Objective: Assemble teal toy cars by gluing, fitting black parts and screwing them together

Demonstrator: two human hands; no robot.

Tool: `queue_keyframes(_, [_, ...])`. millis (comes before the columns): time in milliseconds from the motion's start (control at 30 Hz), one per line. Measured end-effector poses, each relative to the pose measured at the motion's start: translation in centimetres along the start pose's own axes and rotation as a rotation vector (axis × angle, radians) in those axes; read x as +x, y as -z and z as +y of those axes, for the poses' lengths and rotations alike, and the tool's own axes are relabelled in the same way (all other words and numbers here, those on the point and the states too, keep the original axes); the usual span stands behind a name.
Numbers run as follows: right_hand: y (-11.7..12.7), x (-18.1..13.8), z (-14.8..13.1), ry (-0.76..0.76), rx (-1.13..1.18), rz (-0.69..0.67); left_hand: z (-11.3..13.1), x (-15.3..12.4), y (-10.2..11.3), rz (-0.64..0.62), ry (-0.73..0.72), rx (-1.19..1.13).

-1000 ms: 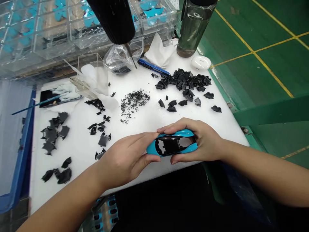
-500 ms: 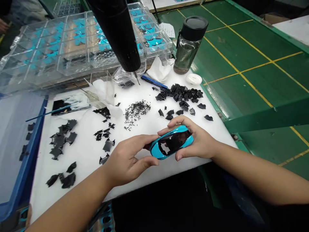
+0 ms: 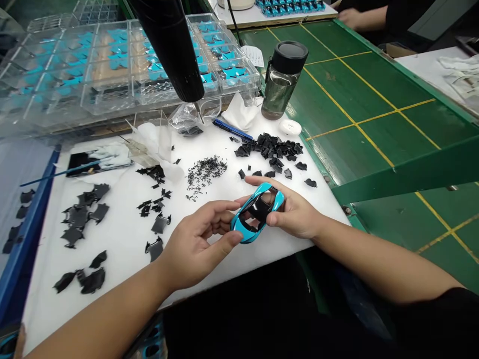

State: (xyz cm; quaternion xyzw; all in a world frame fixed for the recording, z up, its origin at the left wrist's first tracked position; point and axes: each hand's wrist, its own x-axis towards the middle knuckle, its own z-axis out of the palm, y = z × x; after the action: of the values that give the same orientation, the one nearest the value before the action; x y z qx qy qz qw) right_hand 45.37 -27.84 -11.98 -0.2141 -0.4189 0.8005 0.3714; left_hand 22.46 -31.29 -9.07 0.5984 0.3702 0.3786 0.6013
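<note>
Between my two hands, above the front of the white work surface (image 3: 209,227), is a blue and black toy car body (image 3: 258,209), tilted, its window openings showing. My left hand (image 3: 204,239) grips its near left end between thumb and fingers. My right hand (image 3: 290,209) holds the far right end, thumb on the side. Just beyond lie a heap of small black screws (image 3: 205,172) and a pile of black plastic parts (image 3: 275,149). Flat black pieces (image 3: 78,214) are scattered on the left.
A black electric screwdriver (image 3: 175,60) hangs tip down over the table. Clear trays (image 3: 108,75) of blue parts stand behind it. A bottle (image 3: 282,82), a white case (image 3: 290,127) and a blue cutter knife (image 3: 234,129) lie near the back. Another person's hand (image 3: 352,19) shows far right.
The toy car body has been turned so its far end points more upward and away. Both hands still hold it. The whole view has shifted slightly.
</note>
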Motion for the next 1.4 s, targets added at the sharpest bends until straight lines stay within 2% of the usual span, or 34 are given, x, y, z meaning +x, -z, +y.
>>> queue_keyframes(467, [0.09, 0.09, -0.04, -0.102, 0.059, 0.049, -0.10, -0.37, -0.30, -0.011, 0.029, 0.084])
queue_keyframes(833, [-0.36, 0.06, -0.75, -0.152, 0.075, 0.080, -0.64, -0.49, -0.52, -0.046, -0.071, 0.112])
queue_keyframes(1167, [-0.59, 0.41, -0.44, -0.081, 0.100, 0.071, -0.79, -0.50, -0.80, -0.044, -0.009, 0.158])
queue_keyframes(1400, [-0.65, 0.51, -0.33, -0.109, 0.110, 0.071, -0.81, -0.66, -1.00, -0.016, 0.008, 0.147])
